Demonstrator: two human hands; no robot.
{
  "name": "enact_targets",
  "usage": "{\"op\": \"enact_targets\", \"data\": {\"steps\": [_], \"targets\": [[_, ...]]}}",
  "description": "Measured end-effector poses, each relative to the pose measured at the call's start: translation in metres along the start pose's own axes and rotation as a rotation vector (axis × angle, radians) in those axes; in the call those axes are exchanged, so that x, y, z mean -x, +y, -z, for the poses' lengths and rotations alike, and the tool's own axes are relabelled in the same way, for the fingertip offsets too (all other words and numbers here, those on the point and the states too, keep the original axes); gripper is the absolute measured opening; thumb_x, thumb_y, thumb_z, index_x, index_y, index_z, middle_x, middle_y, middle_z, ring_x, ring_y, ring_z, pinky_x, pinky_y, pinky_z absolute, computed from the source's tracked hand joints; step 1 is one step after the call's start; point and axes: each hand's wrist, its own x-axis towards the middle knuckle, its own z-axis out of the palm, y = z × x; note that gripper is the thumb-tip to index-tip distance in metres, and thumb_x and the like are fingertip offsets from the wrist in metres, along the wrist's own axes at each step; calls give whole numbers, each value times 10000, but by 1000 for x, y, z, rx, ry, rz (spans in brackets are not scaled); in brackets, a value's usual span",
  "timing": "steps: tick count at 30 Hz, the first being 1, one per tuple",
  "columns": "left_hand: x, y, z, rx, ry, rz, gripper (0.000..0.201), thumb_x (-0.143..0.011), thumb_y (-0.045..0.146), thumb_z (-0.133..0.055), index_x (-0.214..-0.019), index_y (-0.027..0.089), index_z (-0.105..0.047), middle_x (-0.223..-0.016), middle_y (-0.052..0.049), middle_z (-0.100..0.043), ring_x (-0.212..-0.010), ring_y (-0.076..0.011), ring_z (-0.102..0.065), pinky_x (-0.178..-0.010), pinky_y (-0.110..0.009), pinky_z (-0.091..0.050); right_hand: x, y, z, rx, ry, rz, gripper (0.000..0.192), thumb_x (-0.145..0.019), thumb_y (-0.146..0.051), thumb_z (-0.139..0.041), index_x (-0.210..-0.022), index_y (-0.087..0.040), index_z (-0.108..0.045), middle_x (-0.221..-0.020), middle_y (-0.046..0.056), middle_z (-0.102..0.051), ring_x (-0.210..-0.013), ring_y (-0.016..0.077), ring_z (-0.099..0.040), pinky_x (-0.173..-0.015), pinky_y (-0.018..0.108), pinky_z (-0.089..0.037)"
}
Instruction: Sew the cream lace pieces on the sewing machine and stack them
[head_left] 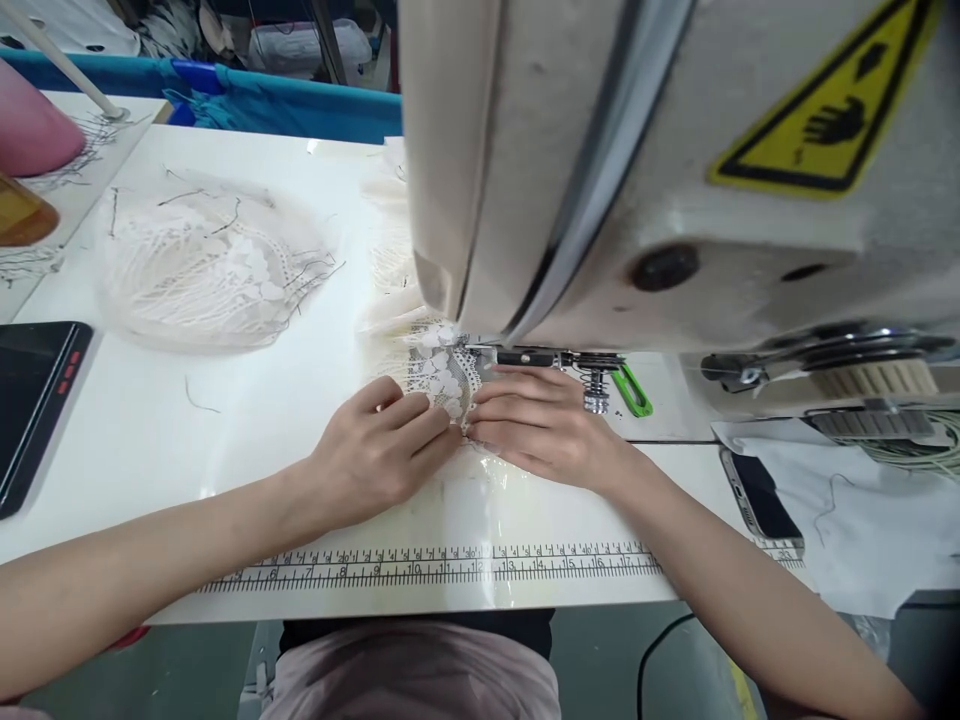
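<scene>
A strip of white lace (442, 375) lies on the white sewing table (262, 400), running under the presser foot (596, 385) of a cream sewing machine (600, 170). My left hand (379, 450) presses the lace flat from the left, fingers together and pointing right. My right hand (540, 425) rests on the lace from the right, fingertips meeting the left hand's just in front of the machine's foot. More lace trails away behind the machine head.
A heap of white lace pieces (210, 265) sits at the back left. A dark tablet (34, 395) lies at the left edge, a phone (761, 495) at the right. A printed ruler (450, 565) runs along the front edge. A green tool (634, 392) lies beside the foot.
</scene>
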Motion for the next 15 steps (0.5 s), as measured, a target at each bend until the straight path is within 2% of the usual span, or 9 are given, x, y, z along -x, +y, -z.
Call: {"op": "enact_targets", "data": {"steps": [2, 5, 9, 15], "targets": [[1, 0, -1, 7, 21, -11, 94, -873, 78, -586, -886, 155, -638, -864, -34, -707, -819, -181, -664, -730, -359, -498, 0, 0, 0, -24, 18, 22, 155, -904, -243, -599, -997, -327, -689, -968, -46, -714, -922, 132, -639, -899, 357, -529], [4, 1, -4, 79, -20, 12, 138, -899, 114, -555, -998, 138, -650, -1154, -96, -702, -1135, -241, -637, -956, -410, -532, -1, -1, 0, -39, 12, 2, 152, -911, -254, -591, -997, -323, -695, -925, -37, -715, -888, 135, -644, -902, 361, -541], [6, 3, -7, 107, -50, 36, 193, -903, 98, -525, -1059, 91, -638, -1172, -109, -700, -1143, -234, -642, -949, -346, -571, -1, -3, 0, -11, 12, -20, 151, -929, -247, -562, -991, -298, -690, -891, -26, -713, -877, 131, -643, -891, 341, -543], [4, 3, -8, 106, -44, 49, 218, -896, 75, -490, -1054, 97, -638, -1180, -109, -696, -1157, -234, -632, -940, -341, -578, -3, 1, 0, -10, 33, 7, 157, -933, -222, -534, -975, -275, -676, -875, -21, -718, -895, 135, -656, -884, 339, -553]]}}
